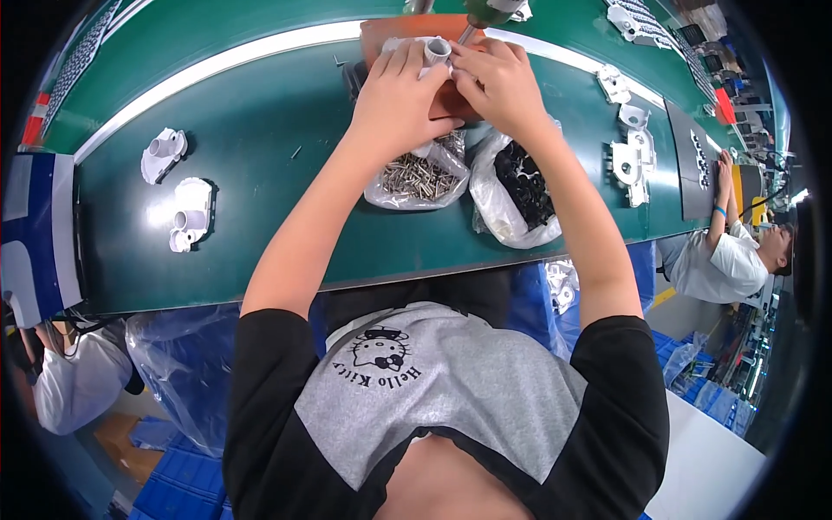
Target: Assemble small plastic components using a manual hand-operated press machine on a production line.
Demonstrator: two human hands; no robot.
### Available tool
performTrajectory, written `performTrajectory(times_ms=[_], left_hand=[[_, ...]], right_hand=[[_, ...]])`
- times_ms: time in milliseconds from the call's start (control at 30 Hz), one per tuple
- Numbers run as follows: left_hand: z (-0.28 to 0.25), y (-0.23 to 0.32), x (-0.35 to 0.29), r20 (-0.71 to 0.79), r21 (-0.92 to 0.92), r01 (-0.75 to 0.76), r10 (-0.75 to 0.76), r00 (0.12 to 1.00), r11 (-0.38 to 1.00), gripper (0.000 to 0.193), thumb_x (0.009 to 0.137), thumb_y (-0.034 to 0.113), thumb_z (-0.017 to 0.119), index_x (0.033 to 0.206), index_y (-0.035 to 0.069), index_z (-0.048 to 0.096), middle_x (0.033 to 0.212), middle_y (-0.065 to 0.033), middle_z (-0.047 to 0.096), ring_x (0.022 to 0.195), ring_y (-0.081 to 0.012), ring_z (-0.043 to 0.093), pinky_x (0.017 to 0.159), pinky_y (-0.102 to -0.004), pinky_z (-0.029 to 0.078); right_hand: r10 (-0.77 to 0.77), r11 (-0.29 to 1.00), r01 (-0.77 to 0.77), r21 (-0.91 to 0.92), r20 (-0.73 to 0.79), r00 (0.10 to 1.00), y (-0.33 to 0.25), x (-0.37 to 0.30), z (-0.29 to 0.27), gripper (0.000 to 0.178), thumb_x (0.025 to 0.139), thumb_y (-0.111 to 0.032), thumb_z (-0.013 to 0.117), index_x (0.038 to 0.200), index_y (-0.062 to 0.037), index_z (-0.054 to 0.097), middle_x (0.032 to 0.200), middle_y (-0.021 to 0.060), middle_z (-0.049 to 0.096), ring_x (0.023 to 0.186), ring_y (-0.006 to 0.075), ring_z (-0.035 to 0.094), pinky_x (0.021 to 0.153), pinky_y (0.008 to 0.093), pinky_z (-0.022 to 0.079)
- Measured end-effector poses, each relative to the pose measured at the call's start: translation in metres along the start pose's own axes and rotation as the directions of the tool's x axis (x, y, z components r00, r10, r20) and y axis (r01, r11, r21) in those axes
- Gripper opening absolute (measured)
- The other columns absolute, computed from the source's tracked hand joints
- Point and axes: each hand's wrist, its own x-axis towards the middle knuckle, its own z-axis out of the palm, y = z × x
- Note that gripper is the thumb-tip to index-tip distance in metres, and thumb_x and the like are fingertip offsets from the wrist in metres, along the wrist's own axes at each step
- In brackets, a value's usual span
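Note:
A white plastic part with a round tube (437, 50) sits on an orange block (378, 35) at the far middle of the bench. My left hand (394, 102) is closed on its left side, fingers over the top. At the part's right side, the fingers of my right hand (501, 82) are pinched together; what is between them is hidden. The metal bit of a power screwdriver (494, 10) comes down from above, beside my right fingertips. Just below my hands lie a clear bag of metal screws (423, 178) and a white bag of small black parts (523, 186).
Two white plastic parts (192, 212) lie at the left of the green bench (260, 208). Several white housings (633, 160) lie at the right, near a dark mat (689, 165). A loose screw (296, 152) rests left of the bags. A person (724, 260) works at the far right.

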Motion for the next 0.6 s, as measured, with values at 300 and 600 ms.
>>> performTrajectory(times_ms=[300, 600], left_hand=[[-0.003, 0.002, -0.003, 0.016, 0.144, -0.013, 0.011, 1.0, 0.99, 0.064, 0.058, 0.042, 0.08, 0.105, 0.009, 0.054, 0.119, -0.0237, 0.052, 0.116, -0.0363, 0.048, 0.095, -0.0427, 0.04], [0.005, -0.002, -0.01, -0.037, -0.068, 0.041, -0.044, 0.998, 0.997, 0.058, 0.068, 0.047, 0.073, 0.109, 0.008, 0.057, 0.135, -0.0197, 0.044, 0.125, -0.035, 0.041, 0.105, -0.0484, 0.029]], right_hand=[[0.075, 0.982, -0.057, 0.18, -0.096, 0.993, -0.055, -0.022, -0.03, 0.011, 0.069, -0.007, 0.066, 0.079, -0.007, 0.063, 0.082, 0.0071, 0.061, 0.082, 0.0256, 0.056, 0.07, 0.0382, 0.042], [0.126, 0.956, -0.204, 0.209, 0.333, 0.934, -0.118, -0.057, 0.014, 0.015, 0.073, -0.014, 0.066, 0.086, -0.0055, 0.064, 0.087, 0.0099, 0.061, 0.084, 0.0275, 0.06, 0.07, 0.0402, 0.05]])
